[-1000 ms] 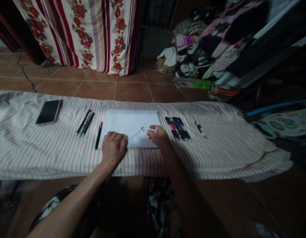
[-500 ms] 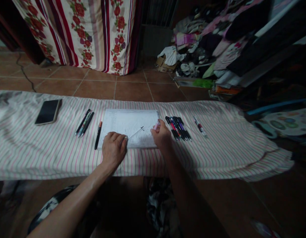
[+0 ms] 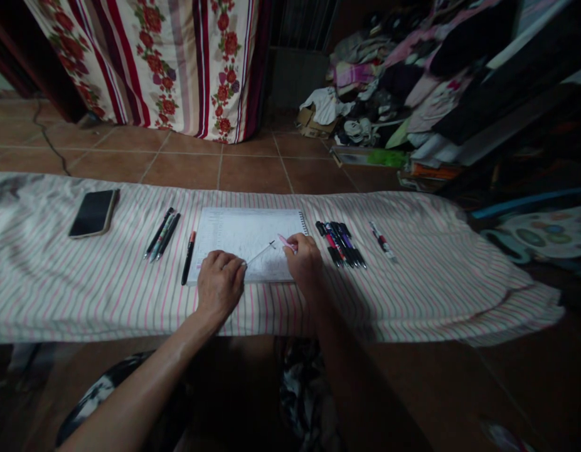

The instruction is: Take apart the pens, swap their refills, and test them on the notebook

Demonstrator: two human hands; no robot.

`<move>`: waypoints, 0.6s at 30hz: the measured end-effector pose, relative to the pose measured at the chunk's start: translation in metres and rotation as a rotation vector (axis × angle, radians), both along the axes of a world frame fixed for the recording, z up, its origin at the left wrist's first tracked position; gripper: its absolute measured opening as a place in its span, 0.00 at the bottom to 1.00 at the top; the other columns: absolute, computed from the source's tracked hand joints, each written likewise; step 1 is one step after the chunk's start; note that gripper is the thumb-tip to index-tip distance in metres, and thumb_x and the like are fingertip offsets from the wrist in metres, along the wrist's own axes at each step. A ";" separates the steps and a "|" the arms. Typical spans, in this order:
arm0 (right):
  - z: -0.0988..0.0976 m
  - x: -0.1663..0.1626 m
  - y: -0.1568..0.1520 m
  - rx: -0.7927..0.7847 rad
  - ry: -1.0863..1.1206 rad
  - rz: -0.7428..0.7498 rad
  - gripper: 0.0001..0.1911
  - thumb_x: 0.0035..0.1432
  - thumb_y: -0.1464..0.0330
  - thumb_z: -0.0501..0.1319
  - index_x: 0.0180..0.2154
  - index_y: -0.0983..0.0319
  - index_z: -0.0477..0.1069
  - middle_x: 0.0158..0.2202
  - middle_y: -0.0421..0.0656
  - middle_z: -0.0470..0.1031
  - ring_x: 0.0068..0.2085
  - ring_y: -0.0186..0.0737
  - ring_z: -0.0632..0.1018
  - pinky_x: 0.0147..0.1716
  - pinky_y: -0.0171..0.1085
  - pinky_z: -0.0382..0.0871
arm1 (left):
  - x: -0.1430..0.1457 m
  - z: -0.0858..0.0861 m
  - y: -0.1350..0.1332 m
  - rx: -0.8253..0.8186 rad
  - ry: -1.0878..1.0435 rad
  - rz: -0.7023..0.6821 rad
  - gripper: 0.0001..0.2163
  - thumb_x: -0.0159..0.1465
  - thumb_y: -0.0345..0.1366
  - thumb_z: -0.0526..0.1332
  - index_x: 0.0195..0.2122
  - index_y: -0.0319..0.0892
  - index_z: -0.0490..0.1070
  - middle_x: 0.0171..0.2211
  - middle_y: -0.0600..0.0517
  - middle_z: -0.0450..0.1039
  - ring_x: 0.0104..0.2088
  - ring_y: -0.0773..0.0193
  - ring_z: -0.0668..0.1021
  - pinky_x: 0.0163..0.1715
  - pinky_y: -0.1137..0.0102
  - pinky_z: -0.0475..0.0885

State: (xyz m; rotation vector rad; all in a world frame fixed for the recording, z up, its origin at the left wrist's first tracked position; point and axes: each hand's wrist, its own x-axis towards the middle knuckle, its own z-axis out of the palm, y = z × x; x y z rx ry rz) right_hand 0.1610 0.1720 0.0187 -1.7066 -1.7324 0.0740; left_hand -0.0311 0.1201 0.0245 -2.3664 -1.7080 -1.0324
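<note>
A spiral notebook (image 3: 248, 220) lies on the striped cloth, its page covered with faint marks. My left hand (image 3: 219, 282) rests on its lower left part, fingers closed on the near end of a thin, pale pen refill (image 3: 258, 254). The refill slants up to the right and has a dark far end. Over the notebook's right side, my right hand (image 3: 305, 260) pinches a pink pen barrel (image 3: 285, 242), partly hidden by the fingers. The barrel points toward the refill's dark end, with a gap between them.
A black pen with an orange end (image 3: 188, 257) lies left of the notebook. Farther left are several pens (image 3: 162, 235) and a phone (image 3: 93, 213). On the right lie a row of pens (image 3: 341, 245) and a single pen (image 3: 383, 242). Striped cloth (image 3: 436, 270) covers the table.
My right hand has turned and shifted slightly, so more of the pink barrel shows, pointing left. My left hand and the refill stay nearly in place.
</note>
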 end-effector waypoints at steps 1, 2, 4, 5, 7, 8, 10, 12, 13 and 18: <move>0.000 0.000 0.000 0.003 -0.007 0.010 0.04 0.49 0.75 0.56 0.30 0.62 0.66 0.31 0.46 0.69 0.36 0.42 0.70 0.39 0.38 0.63 | 0.000 0.000 0.000 0.001 -0.002 -0.003 0.09 0.62 0.35 0.54 0.33 0.42 0.74 0.31 0.48 0.73 0.37 0.57 0.69 0.38 0.60 0.66; 0.000 -0.001 0.000 0.003 -0.008 0.016 0.04 0.49 0.75 0.56 0.29 0.62 0.67 0.30 0.46 0.69 0.36 0.42 0.70 0.40 0.38 0.63 | 0.000 0.000 0.000 0.000 -0.004 -0.005 0.09 0.62 0.35 0.54 0.33 0.42 0.74 0.31 0.48 0.73 0.37 0.57 0.69 0.38 0.60 0.66; 0.002 -0.002 0.000 0.001 -0.001 0.015 0.04 0.49 0.74 0.57 0.29 0.63 0.69 0.31 0.47 0.68 0.36 0.42 0.70 0.41 0.38 0.64 | 0.000 0.000 0.000 -0.006 -0.006 -0.009 0.09 0.62 0.35 0.54 0.33 0.42 0.74 0.31 0.48 0.73 0.37 0.57 0.69 0.38 0.60 0.66; 0.002 -0.003 -0.001 0.001 0.003 0.010 0.04 0.49 0.74 0.57 0.29 0.63 0.70 0.32 0.47 0.67 0.36 0.42 0.70 0.41 0.38 0.64 | 0.000 0.000 0.000 -0.007 -0.008 -0.009 0.09 0.62 0.35 0.54 0.33 0.42 0.74 0.31 0.48 0.73 0.37 0.57 0.69 0.38 0.60 0.67; 0.003 -0.004 -0.002 0.009 0.009 -0.001 0.05 0.49 0.73 0.58 0.30 0.62 0.72 0.33 0.47 0.67 0.37 0.42 0.70 0.42 0.38 0.64 | -0.001 0.000 -0.001 -0.004 -0.013 -0.014 0.09 0.62 0.35 0.54 0.34 0.42 0.74 0.31 0.48 0.73 0.37 0.57 0.69 0.39 0.60 0.67; 0.003 -0.004 -0.002 0.017 0.010 -0.003 0.06 0.50 0.73 0.58 0.30 0.62 0.73 0.33 0.47 0.67 0.37 0.42 0.70 0.42 0.39 0.64 | -0.001 0.000 -0.001 -0.001 -0.016 -0.017 0.09 0.62 0.35 0.54 0.33 0.42 0.74 0.31 0.48 0.73 0.38 0.57 0.69 0.39 0.60 0.67; 0.004 -0.005 -0.003 0.033 0.013 0.000 0.06 0.50 0.73 0.57 0.30 0.62 0.74 0.33 0.46 0.67 0.38 0.42 0.70 0.42 0.39 0.64 | -0.002 0.000 -0.002 0.001 -0.020 -0.023 0.09 0.62 0.35 0.54 0.33 0.42 0.74 0.32 0.48 0.73 0.38 0.57 0.69 0.39 0.60 0.67; 0.005 -0.005 -0.003 0.045 0.015 0.003 0.07 0.50 0.72 0.58 0.30 0.62 0.74 0.33 0.46 0.67 0.38 0.42 0.71 0.42 0.39 0.64 | -0.004 0.000 -0.003 0.002 -0.026 -0.029 0.08 0.62 0.35 0.54 0.33 0.42 0.73 0.32 0.48 0.73 0.38 0.57 0.69 0.39 0.60 0.68; 0.006 -0.005 -0.004 0.046 0.015 0.001 0.07 0.51 0.71 0.58 0.30 0.62 0.74 0.33 0.46 0.68 0.37 0.42 0.71 0.41 0.38 0.64 | -0.004 0.000 -0.003 0.004 -0.031 -0.030 0.08 0.62 0.35 0.55 0.33 0.42 0.73 0.32 0.48 0.73 0.38 0.57 0.69 0.40 0.60 0.68; 0.016 -0.016 -0.013 -0.071 -0.037 0.014 0.07 0.53 0.68 0.56 0.31 0.61 0.73 0.27 0.42 0.72 0.30 0.37 0.72 0.34 0.34 0.62 | -0.007 0.002 -0.010 0.008 -0.043 -0.030 0.08 0.62 0.34 0.54 0.34 0.42 0.73 0.34 0.47 0.73 0.40 0.57 0.70 0.40 0.59 0.68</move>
